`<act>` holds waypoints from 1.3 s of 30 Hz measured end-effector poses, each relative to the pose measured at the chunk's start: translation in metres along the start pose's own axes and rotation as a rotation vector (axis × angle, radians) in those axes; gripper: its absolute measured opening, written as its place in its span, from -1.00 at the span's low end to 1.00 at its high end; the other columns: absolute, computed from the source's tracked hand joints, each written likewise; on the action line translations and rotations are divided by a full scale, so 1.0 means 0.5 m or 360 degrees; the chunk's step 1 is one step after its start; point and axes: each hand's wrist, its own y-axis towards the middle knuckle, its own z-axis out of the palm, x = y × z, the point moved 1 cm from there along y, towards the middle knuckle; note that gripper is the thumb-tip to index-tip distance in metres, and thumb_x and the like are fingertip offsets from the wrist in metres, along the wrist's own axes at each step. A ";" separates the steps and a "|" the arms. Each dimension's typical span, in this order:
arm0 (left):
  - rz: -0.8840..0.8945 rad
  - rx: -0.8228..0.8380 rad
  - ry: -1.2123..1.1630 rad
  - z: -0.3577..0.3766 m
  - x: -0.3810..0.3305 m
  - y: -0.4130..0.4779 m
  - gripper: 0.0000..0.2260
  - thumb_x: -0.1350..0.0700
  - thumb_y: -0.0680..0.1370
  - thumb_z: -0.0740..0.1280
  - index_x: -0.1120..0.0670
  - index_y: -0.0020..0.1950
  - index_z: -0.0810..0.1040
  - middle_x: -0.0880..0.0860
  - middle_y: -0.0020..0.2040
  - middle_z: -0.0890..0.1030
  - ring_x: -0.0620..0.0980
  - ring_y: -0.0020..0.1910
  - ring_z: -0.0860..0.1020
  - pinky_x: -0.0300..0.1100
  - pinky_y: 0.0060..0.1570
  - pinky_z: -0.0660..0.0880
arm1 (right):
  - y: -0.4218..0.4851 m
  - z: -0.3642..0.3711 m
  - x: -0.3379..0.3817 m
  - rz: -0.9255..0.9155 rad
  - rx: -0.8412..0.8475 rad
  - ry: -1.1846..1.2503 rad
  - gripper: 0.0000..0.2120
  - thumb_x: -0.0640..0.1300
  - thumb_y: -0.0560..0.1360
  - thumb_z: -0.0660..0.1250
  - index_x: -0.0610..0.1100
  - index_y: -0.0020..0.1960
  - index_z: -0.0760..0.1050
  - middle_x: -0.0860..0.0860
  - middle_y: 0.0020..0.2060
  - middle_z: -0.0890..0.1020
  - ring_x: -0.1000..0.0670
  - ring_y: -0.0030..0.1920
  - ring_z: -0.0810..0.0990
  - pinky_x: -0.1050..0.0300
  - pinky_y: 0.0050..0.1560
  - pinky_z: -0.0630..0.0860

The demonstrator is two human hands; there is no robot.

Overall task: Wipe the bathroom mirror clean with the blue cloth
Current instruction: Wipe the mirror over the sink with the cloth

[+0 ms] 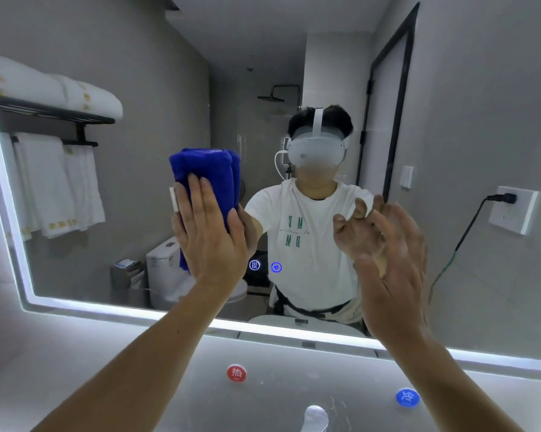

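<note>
Flat-fingered, grip apart, the left hand (207, 232) presses the blue cloth (205, 169) on the mirror (138, 88), likely for even contact; the right hand (397, 275) hovers spread, empty.

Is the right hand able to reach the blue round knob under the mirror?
Probably yes. The right hand is open and empty, and the blue round knob sits uncovered below it, with nothing standing between them.
</note>
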 end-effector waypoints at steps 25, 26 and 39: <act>0.0406 0.0164 -0.0088 0.083 -0.306 -0.100 -0.43 -0.01 0.61 0.09 0.13 0.59 0.06 0.05 0.60 0.10 0.05 0.59 -0.03 0.12 0.49 0.03 | 0.001 -0.085 -0.059 0.0138 -0.0110 -0.0118 -0.46 -0.08 0.45 0.15 -0.01 0.45 0.35 0.03 0.51 0.23 0.23 0.47 0.11 0.45 0.28 -0.02; 0.0480 0.0174 -0.0071 0.082 -0.299 -0.100 -0.43 0.00 0.62 0.08 0.14 0.59 0.05 0.05 0.60 0.11 0.07 0.59 0.01 0.12 0.49 0.05 | 0.001 -0.088 -0.061 0.0147 -0.0105 -0.0133 -0.45 -0.07 0.45 0.15 -0.02 0.45 0.35 0.02 0.51 0.23 0.15 0.49 0.12 0.50 0.27 -0.04; 0.0034 -0.0056 -0.0047 0.009 0.021 0.038 -0.46 0.05 0.63 0.08 0.16 0.59 0.06 0.11 0.59 0.14 0.13 0.58 0.05 0.22 0.46 0.15 | 0.004 -0.010 0.012 0.0020 -0.0052 0.0003 -0.46 0.03 0.47 0.12 0.00 0.44 0.36 0.14 0.48 0.20 0.21 0.47 0.11 -0.04 0.49 0.13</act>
